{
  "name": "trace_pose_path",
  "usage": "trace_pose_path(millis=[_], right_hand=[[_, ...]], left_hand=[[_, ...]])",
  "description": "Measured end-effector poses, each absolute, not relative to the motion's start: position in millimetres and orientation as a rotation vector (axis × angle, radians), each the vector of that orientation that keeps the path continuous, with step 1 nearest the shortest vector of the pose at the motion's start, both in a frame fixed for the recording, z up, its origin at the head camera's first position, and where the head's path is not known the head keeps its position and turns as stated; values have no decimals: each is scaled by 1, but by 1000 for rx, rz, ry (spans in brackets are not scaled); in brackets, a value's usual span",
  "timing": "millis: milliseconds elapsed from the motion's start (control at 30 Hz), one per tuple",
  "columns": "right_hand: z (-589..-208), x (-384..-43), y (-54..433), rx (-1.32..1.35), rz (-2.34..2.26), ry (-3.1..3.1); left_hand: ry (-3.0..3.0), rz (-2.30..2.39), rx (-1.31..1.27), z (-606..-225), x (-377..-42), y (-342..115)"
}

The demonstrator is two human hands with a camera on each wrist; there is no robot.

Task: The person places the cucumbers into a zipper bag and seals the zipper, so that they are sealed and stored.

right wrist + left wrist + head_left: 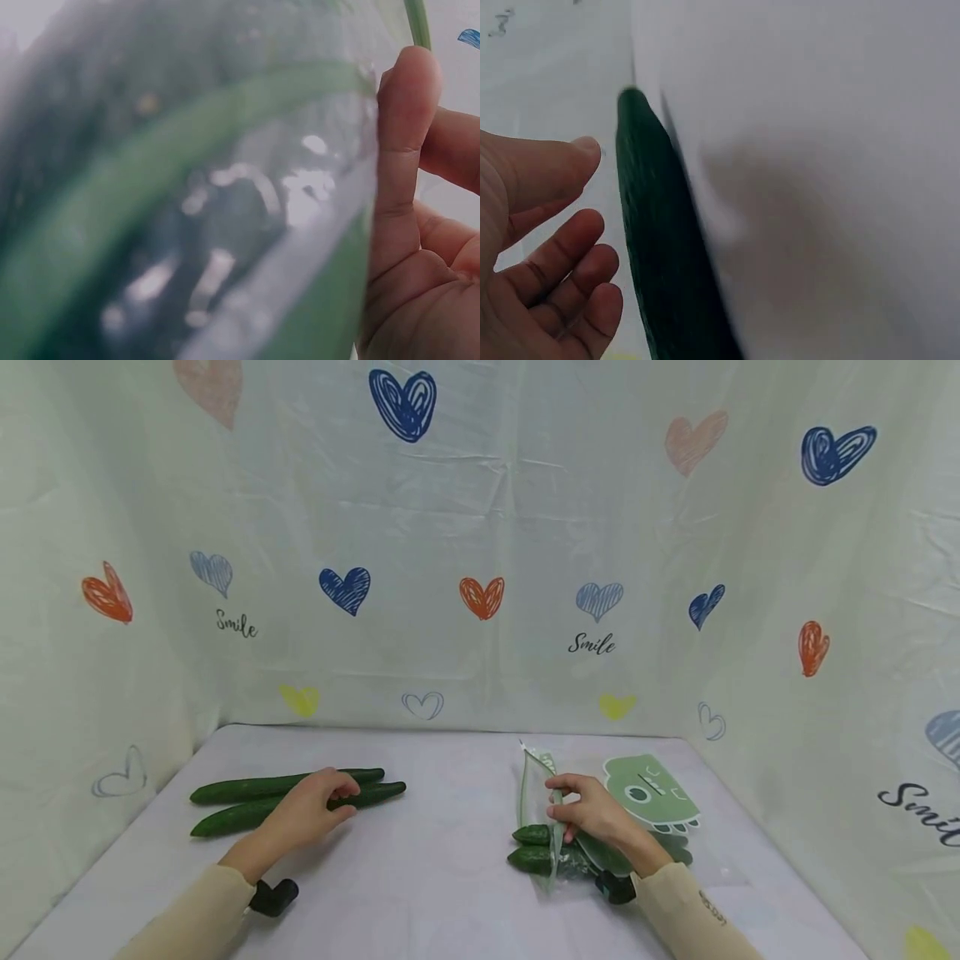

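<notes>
Two long cucumbers lie side by side at the left: the rear cucumber (240, 790) and the front cucumber (232, 820). Over the front one hovers my left hand (303, 810), fingers loosely bent and holding nothing. The left wrist view shows a gap between its fingertips (592, 262) and a cucumber (664, 240). At the right, my right hand (592, 810) pinches the edge of a clear plastic bag (648, 789) with a green cartoon print. Cucumbers (531, 860) lie in the bag, their tips at its mouth. Close up, the bag (187, 127) hides much of the right wrist view.
A white-covered table (435, 877) carries everything. Behind and beside it hangs a pale curtain (420, 652) printed with hearts and "Smile". Dark wrist-worn devices, one by the left cuff (273, 898), sit under both wrists.
</notes>
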State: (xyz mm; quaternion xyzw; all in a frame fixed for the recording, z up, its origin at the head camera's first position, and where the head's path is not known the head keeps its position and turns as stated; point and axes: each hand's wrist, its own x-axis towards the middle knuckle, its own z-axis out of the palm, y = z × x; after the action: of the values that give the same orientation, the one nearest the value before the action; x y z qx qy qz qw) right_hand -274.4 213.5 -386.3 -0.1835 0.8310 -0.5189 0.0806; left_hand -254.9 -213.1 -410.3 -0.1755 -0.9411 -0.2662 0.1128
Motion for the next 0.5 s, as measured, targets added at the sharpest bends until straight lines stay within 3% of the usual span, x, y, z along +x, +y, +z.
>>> trace_pose_path(millis=[300,500], right_hand=[[-410,-294,222,-538,-1545,2481],[-395,-282,217,-548,-1559,2474]], left_hand=[[-2724,-566,-421,-417,-251,-251],[-2722,-496,-387,-420,-250,-266]])
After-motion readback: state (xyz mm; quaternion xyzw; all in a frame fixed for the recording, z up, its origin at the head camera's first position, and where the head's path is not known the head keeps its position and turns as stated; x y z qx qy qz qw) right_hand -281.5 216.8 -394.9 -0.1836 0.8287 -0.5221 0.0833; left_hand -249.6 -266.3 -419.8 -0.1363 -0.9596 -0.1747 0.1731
